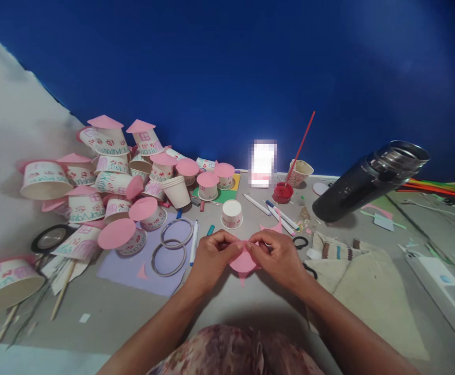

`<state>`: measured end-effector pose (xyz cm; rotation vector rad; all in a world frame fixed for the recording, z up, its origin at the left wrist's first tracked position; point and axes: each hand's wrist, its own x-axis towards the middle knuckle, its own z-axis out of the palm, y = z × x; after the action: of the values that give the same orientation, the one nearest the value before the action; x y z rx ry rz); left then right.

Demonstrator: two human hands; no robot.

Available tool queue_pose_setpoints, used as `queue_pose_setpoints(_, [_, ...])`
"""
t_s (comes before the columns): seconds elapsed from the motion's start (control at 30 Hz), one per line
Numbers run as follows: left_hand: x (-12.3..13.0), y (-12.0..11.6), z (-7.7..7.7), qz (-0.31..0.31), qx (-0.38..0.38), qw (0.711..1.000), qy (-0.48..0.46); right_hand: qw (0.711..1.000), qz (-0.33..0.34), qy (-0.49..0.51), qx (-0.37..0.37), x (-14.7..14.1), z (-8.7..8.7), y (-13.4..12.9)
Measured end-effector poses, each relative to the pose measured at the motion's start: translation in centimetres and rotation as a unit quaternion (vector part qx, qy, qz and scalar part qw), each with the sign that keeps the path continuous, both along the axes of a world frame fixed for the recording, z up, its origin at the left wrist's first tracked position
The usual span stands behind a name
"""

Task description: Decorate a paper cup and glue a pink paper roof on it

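Note:
Both my hands pinch a piece of pink paper [243, 264] over the table, close in front of my body. My left hand [218, 256] is closed on its left edge, thumb on top. On the other side my right hand [276, 255] grips the paper the same way, the two thumbs almost meeting. Just beyond them a small decorated paper cup [232, 214] stands bottom up. A pink paper scrap [273, 225] lies behind my right hand, and a pointed pink bit shows under the held paper.
Pink-roofed paper cups [110, 182] are heaped at the left. Bangles [168, 260] lie on purple paper [133, 273]. Markers [282, 216], a red pot with a stick [282, 192] and a dark flask [360, 182] stand or lie right of centre. A beige cloth [379, 297] covers the right front.

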<state>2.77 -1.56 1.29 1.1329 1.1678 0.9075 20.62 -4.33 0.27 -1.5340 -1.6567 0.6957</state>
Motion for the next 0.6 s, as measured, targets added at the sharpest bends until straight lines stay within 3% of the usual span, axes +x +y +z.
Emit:
queue_pose_setpoints(0.23, [0.0, 0.1, -0.2, 0.003, 0.097, 0.994, 0.045, 1.0, 0.006, 0.014, -0.013, 0.1, -0.1, 0.0])
queue_pose_setpoints(0.47, [-0.3, 0.2, 0.0, 0.044, 0.082, 0.995, 0.044, 0.998, -0.018, 0.014, -0.053, 1.2, 0.5, -0.1])
queue_pose_setpoints(0.6, [-0.1, 0.2, 0.0, 0.03, 0.077, 0.995, 0.057, 0.998, -0.009, -0.007, -0.065, 1.0, 0.4, -0.2])
